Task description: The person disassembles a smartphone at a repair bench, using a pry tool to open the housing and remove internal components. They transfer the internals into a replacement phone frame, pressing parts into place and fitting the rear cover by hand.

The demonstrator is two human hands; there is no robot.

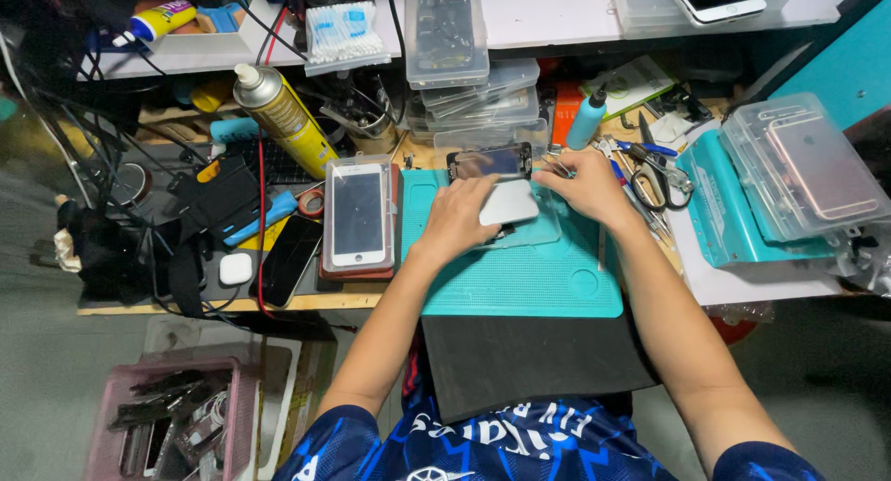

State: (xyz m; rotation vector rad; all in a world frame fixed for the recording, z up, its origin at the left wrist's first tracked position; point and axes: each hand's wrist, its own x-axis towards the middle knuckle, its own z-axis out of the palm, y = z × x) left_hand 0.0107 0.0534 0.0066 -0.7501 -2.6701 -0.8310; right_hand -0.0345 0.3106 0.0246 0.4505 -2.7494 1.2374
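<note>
Now we press our left hand (461, 216) flat on a silver rectangular phone body (509, 202) over the teal rubber mat (520, 277); our right hand (585, 186), at three o'clock, pinches its edge (grip partly hidden).

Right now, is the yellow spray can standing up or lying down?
Lying down: the spray can rests tilted on the clutter, nozzle toward the shelf.

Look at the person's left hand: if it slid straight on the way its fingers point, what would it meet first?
Probably the dark phone screen at the mat's far edge, just beyond the silver phone under the left hand; depth is unclear.
</note>
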